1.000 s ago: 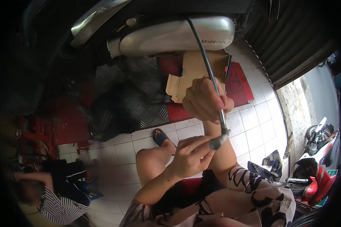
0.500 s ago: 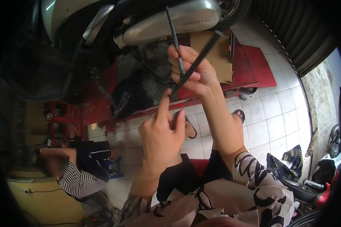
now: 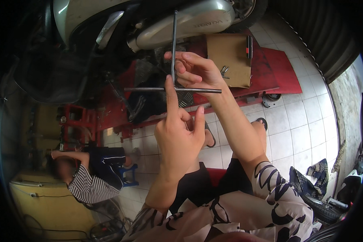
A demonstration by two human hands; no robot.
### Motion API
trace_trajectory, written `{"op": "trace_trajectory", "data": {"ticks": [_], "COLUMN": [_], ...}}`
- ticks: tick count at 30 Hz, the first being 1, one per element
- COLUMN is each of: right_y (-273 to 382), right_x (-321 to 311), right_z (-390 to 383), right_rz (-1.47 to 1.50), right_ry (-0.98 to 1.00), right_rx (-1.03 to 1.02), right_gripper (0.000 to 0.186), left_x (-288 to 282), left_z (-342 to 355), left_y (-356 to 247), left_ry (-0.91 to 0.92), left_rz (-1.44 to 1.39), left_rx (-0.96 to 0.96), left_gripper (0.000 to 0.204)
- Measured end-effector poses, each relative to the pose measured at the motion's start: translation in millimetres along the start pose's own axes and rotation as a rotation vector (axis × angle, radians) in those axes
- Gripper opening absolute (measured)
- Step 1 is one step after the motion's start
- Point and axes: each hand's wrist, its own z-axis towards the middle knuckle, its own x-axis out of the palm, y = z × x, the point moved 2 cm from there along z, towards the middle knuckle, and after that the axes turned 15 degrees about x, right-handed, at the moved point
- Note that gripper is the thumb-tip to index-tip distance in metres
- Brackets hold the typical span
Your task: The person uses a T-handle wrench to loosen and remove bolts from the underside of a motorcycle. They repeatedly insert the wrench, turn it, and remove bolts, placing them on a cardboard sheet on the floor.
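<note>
A steel T-handle wrench stands with its long shaft pointing away from me and its crossbar level across the middle. My right hand loosely holds the shaft, thumb and fingers curled near it. Below it, my left hand has its index finger stretched up against the crossbar near the junction, the other fingers bent and the thumb apart. Beyond the wrench is a scooter's silver side cover.
A red platform carries an opened cardboard piece with small metal parts. At lower left, another person in a striped shirt is near a yellow cabinet. Cloth and a tire lie at right.
The wrench has turned from slanting to showing its crossbar level. My left hand has gone from fingers at the near end to one index finger against the bar. The view has shifted.
</note>
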Motion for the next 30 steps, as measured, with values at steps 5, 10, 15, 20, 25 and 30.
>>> {"op": "trace_trajectory", "data": {"ticks": [5, 10, 15, 20, 25, 30], "right_y": [4, 0, 1, -5, 13, 2], "right_x": [-2, 3, 5, -5, 4, 10], "right_z": [1, 5, -3, 6, -5, 7], "right_rz": [-0.031, -0.004, -0.075, -0.145, -0.129, -0.195], "right_ry": [-0.053, -0.093, 0.109, 0.025, 0.020, -0.051], "right_rx": [-0.037, -0.070, 0.108, 0.066, -0.003, 0.030], "right_gripper": [0.029, 0.031, 0.031, 0.027, 0.021, 0.024], "left_x": [-22, -14, 11, 14, -18, 7], "left_z": [9, 0, -1, 9, 18, -15], "left_y": [12, 35, 32, 9, 1, 20], "left_ry": [-0.102, -0.053, -0.073, -0.058, -0.131, 0.217], "left_rz": [0.255, 0.443, 0.233, -0.181, -0.006, -0.055], "left_rx": [-0.095, -0.074, -0.027, 0.199, -0.040, 0.115], "left_gripper": [0.047, 0.019, 0.018, 0.029, 0.053, 0.050]}}
